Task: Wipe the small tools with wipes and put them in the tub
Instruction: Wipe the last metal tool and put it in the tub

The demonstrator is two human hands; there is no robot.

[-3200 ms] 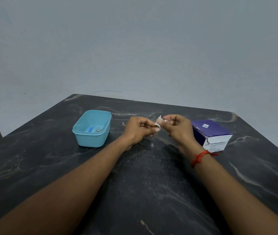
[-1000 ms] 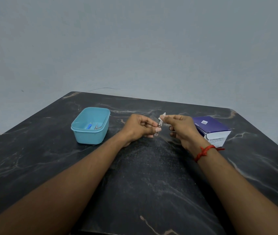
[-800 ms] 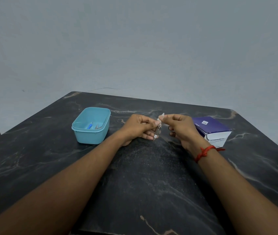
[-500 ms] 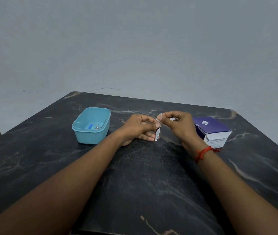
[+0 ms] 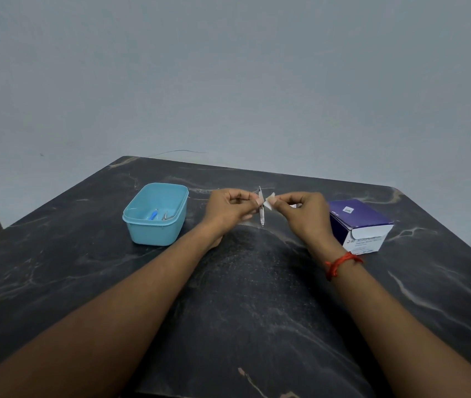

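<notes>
Left hand (image 5: 230,209) pinching tool (image 5: 262,214) near top, upright above counter (image 5: 257,297). Right hand (image 5: 300,214) pinching wipe (image 5: 270,201) just beside it. Tool appearing thin, stiff, light, likely slippery when wet: hold mid-shaft. Tub (image 5: 156,216) sitting left, already holding tools.

**Silver tool (image 5: 262,214) and wipe (image 5: 269,201) held right of the tub (image 5: 154,234)**

The light-blue tub stands upright and lidless. A blue-handled tool (image 5: 152,215) and a small metal tool (image 5: 167,216) lie inside. Well to its right, the slim silver tool is held upright in the air, with the small white wipe just beside its upper end.
</notes>
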